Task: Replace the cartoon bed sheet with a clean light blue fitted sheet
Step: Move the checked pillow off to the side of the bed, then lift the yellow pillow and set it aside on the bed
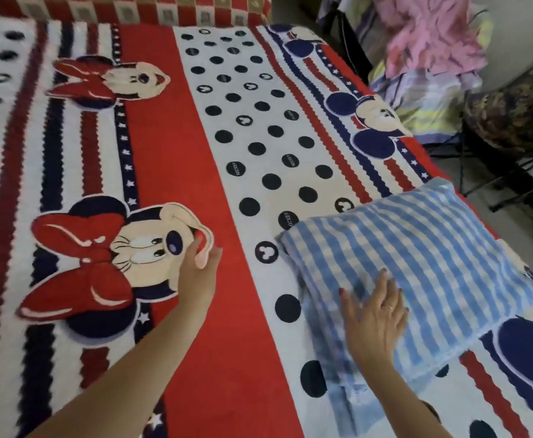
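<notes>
Head view shows both hands open, left hand (pixel 200 263) hovering, right hand (pixel 375 317) flat on the pillow (pixel 416 257), over the cartoon sheet (pixel 179 147) beneath them: soft, light, probably best gripped at a corner.

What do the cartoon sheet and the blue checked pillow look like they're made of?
The cartoon sheet looks like soft, matte printed cloth, perhaps cotton or a fleecy blend: its stripe edges look fuzzy, though blur may add to that. The pillow seems cased in thin woven cloth, matte, with a checked weave and a stitched hem; its filling is hidden.
</notes>
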